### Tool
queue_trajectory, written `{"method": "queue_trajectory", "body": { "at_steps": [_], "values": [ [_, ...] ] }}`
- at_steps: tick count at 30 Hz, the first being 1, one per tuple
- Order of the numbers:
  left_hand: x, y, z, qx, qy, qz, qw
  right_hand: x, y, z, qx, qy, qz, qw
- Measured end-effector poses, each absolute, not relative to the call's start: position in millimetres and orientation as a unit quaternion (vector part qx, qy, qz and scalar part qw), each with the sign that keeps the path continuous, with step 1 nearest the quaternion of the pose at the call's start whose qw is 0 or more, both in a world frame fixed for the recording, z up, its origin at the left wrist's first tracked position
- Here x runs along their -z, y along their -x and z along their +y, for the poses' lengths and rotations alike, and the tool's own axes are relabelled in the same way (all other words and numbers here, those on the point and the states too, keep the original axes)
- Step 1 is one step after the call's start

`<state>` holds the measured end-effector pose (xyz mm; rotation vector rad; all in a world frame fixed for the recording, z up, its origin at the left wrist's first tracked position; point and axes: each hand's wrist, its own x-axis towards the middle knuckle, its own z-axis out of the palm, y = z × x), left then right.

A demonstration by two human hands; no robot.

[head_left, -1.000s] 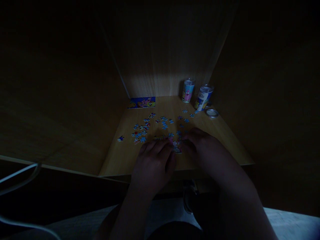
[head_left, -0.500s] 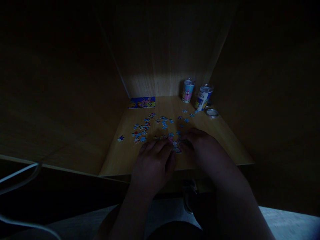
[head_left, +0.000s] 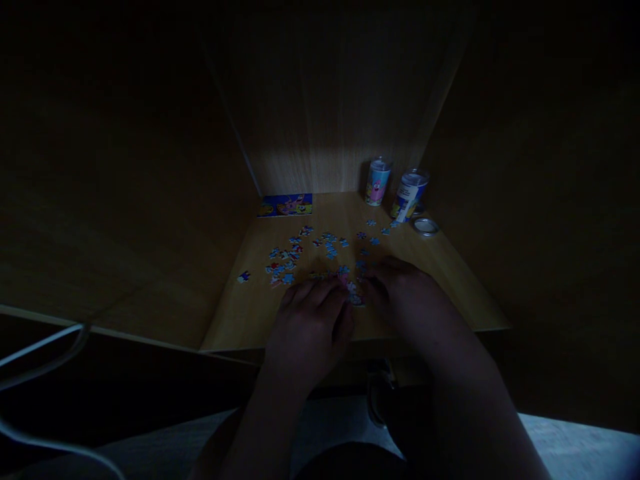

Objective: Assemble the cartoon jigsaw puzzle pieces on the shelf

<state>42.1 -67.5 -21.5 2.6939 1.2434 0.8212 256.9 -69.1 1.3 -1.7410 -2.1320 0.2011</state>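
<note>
Near the front edge of the wooden board, my left hand (head_left: 311, 313) is closed, its curled fingers pressed on a partly joined jigsaw puzzle (head_left: 355, 297). Facing it from the right, my right hand (head_left: 397, 287) has thumb and fingers pinched together at the puzzle's right side, on what looks like a jigsaw puzzle piece (head_left: 361, 276). The hands cover much of the joined part, and the fingertips are dim. Loose jigsaw pieces (head_left: 289, 278) lie in a cluster beyond my left hand, with several more blue pieces (head_left: 375, 241) beyond my right.
A picture card (head_left: 287, 205) lies against the back panel. Two cartoon-printed cans (head_left: 377, 183) with clear tops stand at the back right, the nearer can (head_left: 409, 197) beside a round lid (head_left: 425, 227). Dark wooden walls rise on both sides. A white cable (head_left: 40, 345) hangs lower left.
Both hands stay almost in place over the puzzle, with only a slight movement of the right fingers. The whole view has shifted a little.
</note>
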Motion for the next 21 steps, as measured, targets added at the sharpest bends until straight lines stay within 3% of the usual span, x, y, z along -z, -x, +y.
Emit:
{"method": "queue_trajectory", "body": {
  "at_steps": [21],
  "values": [
    [18.3,-42.3,-66.4,-0.266,-0.874,0.404,0.039,-2.2,-266.9,-71.3,-0.16,0.58,-0.762,0.24]
  ]
}}
